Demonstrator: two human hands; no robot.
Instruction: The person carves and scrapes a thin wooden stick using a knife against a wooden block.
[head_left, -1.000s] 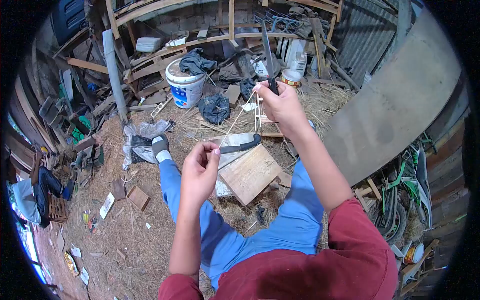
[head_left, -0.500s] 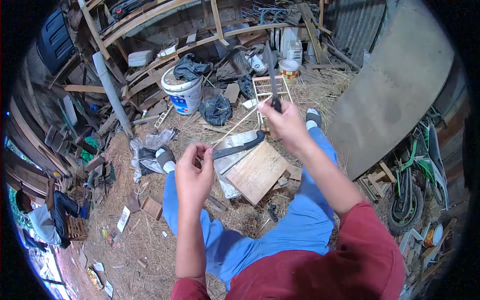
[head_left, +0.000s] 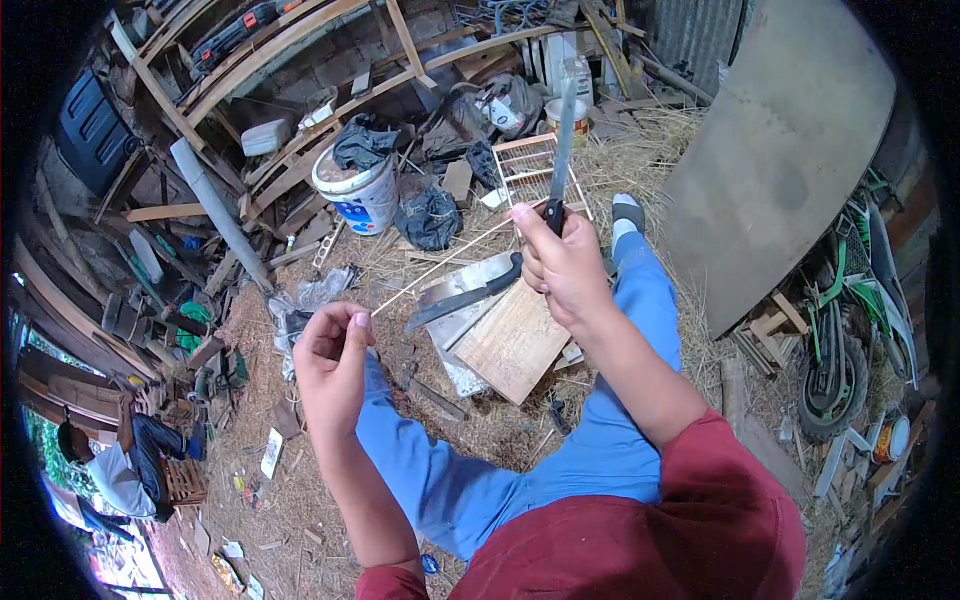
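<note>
My right hand (head_left: 568, 268) is closed round the black handle of a knife (head_left: 563, 150), its blade pointing up and away. A thin wooden stick (head_left: 440, 262) runs slantwise between my hands. One end is pinched in the fingers of my left hand (head_left: 335, 365); the other reaches the thumb of my right hand. Below, a large knife with a curved black handle (head_left: 462, 298) lies across a pale slab (head_left: 450, 345) and beside a wooden board (head_left: 512, 342). A small frame of thin sticks (head_left: 530, 165) lies beyond my right hand, which partly hides it.
A white bucket (head_left: 355, 195) topped with dark plastic stands ahead, near a black plastic bag (head_left: 430, 218). A large panel (head_left: 790, 150) leans at the right above a green motorbike (head_left: 835, 340). Straw covers the floor. Another person (head_left: 130, 460) sits at the far left.
My left hand has moved left and a little toward me, away from the right hand, showing more of the stick. The knife has turned so its blade shows more. The view has shifted slightly.
</note>
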